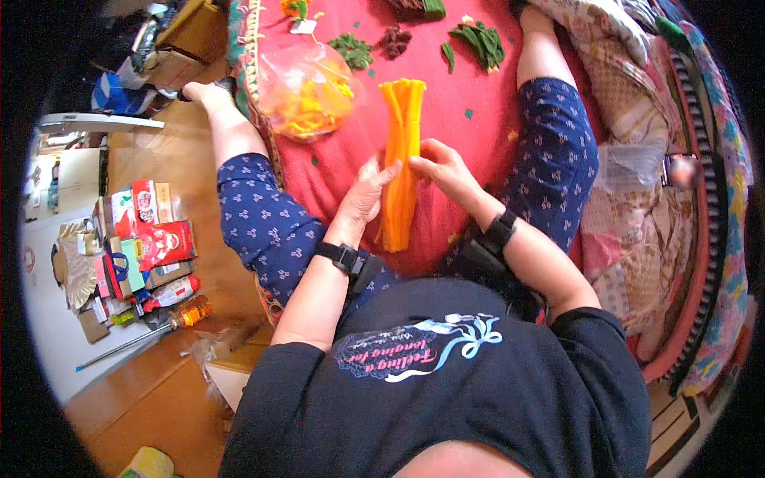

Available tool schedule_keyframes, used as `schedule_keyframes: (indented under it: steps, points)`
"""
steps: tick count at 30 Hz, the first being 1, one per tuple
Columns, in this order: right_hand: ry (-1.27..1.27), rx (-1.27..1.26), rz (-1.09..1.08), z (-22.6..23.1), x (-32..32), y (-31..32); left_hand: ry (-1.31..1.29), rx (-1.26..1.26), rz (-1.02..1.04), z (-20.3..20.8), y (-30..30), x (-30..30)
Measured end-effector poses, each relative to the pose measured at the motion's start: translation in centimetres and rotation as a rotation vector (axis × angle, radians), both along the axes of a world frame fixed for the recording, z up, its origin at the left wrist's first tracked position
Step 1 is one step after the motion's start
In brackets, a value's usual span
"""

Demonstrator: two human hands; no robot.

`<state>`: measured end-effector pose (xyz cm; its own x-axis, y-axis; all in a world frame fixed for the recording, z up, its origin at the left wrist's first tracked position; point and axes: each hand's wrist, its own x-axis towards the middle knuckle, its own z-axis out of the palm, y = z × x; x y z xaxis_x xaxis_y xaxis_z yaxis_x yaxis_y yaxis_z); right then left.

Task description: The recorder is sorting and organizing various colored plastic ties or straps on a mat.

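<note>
A long upright bundle of yellow-orange strips (402,119), resembling chenille stems, stands out above the red cloth (362,155) between my knees. My left hand (364,193) wraps its left side, the thumb lying across the front. From the other side, my right hand (448,169) pinches the bundle's right edge between thumb and fingertips. Beyond my left hand lies a clear plastic bag (279,72) with yellow-orange pieces (315,107) in it. Small green pieces (351,51), dark red pieces (394,41) and a pile of long green pieces (481,45) lie farther back.
An orange flower-like piece (295,9) and a dark brown bundle (406,6) lie at the far edge. Patterned bedding (625,247) is heaped on the right, with a clear plastic package (633,167) on it. Packages, including a red bag (167,243), crowd the left floor.
</note>
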<state>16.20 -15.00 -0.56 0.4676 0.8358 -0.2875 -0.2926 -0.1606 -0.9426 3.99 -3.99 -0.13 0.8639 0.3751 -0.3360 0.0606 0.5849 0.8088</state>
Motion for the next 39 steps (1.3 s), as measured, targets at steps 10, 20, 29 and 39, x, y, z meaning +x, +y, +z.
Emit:
schedule_keyframes:
  steps: [10,20,29,39]
  points:
    - [0.088,-0.194,0.087,-2.2,-0.1,0.4,0.128,-0.076,0.047,-3.2,0.6,-1.4]
    - [-0.107,-0.207,0.252,-3.1,-0.3,0.4,0.107,0.04,0.023,-3.4,-0.2,-1.6]
    - [0.296,-0.098,0.143,-3.5,0.1,0.2,0.025,-0.188,0.095,-2.9,0.1,-1.7]
    - [0.256,-0.097,0.205,-2.7,-0.4,0.2,0.012,-0.294,0.061,-3.6,0.5,-2.4]
